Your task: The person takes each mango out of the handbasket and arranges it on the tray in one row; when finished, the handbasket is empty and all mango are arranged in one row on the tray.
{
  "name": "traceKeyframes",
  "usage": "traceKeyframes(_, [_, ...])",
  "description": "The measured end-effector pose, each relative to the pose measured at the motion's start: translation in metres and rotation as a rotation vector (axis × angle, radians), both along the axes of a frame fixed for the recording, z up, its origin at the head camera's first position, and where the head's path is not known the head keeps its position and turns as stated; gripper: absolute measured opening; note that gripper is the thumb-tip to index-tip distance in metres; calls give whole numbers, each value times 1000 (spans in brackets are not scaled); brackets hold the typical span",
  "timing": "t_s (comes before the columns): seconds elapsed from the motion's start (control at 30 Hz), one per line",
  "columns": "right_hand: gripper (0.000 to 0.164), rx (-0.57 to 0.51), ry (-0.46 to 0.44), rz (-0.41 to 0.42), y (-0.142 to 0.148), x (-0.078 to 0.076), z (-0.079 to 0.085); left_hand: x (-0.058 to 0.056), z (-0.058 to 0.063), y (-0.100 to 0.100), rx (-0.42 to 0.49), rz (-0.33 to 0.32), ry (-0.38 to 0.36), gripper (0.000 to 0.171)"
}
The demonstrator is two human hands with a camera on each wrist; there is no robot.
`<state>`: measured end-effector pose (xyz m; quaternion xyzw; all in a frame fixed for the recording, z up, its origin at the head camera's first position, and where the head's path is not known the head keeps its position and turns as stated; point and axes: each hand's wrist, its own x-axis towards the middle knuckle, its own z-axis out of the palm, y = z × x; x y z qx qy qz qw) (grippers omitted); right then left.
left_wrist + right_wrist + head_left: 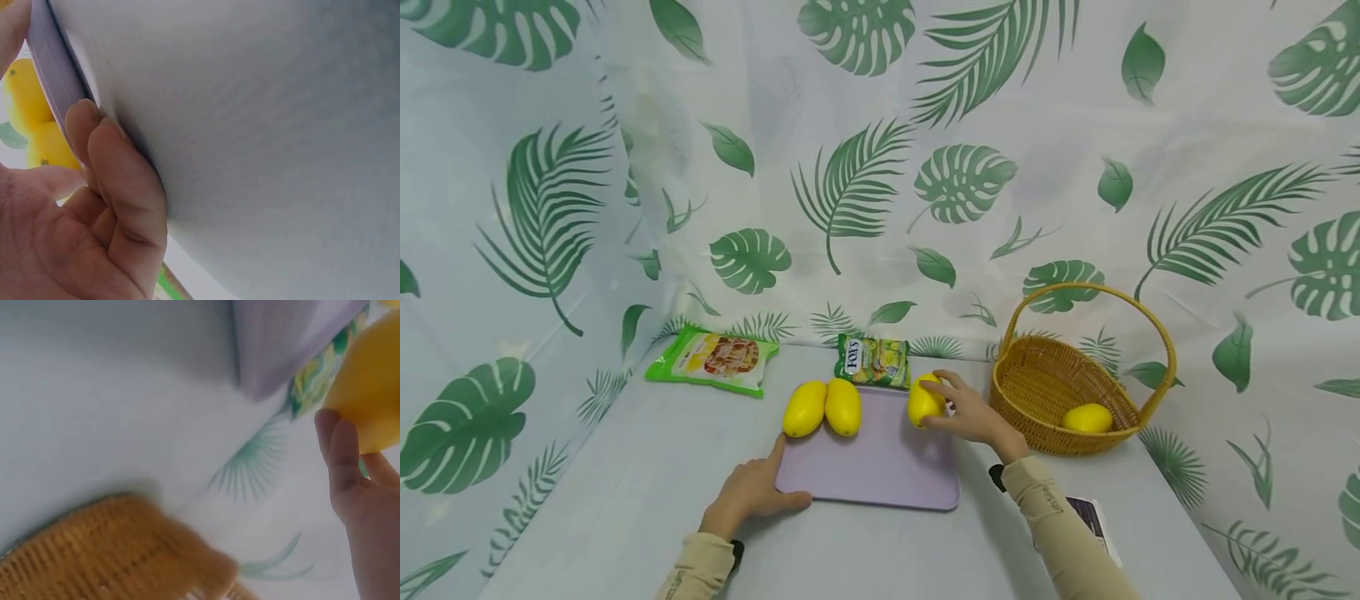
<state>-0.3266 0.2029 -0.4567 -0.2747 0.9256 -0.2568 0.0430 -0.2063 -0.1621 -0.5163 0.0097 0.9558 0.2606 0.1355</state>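
My right hand (973, 415) holds a yellow mango (921, 406) over the right back part of a pale purple tray (868, 475). In the right wrist view, the fingertips press against the side of the mango (372, 394). My left hand (751, 490) grips the tray's front left corner, thumb along the front edge and a finger reaching up the left side. Curled fingers (128, 169) lie close by the tray's wall in the left wrist view. Two more mangoes, one left (805, 409) and one right (843, 407), sit side by side at the tray's back left.
To the right stands a wicker basket (1030, 375) with a tall handle and one mango (1087, 418) inside. Behind the tray lies a green candy bag (874, 361); a larger green food packet (713, 360) is back left. A dark packet (1088, 515) lies partly under my right forearm.
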Motion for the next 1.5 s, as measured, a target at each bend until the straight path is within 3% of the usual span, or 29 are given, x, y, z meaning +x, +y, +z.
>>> traceKeyframes(0.2, [70, 32, 4, 55, -19, -5, -7, 1, 4, 0, -5, -5, 4, 117])
traceKeyframes(0.43, [75, 79, -80, 84, -41, -5, -18, 1, 3, 0, 2, 0, -8, 118])
traceKeyframes(0.67, [73, 163, -48, 111, -57, -9, -26, 1, 1, 0, -4, 1, -1, 118])
traceKeyframes(0.87, [72, 183, -87, 117, -66, -9, -25, 1, 1, 0, -3, -1, -1, 118])
traceKeyframes(1.1, [70, 224, -72, 139, -72, -8, -23, 0, 1, 0, -10, -10, 12, 118])
traceKeyframes(1.5, [76, 220, -110, 110, -76, -6, -21, 0, 0, 0, -6, -7, 15, 118])
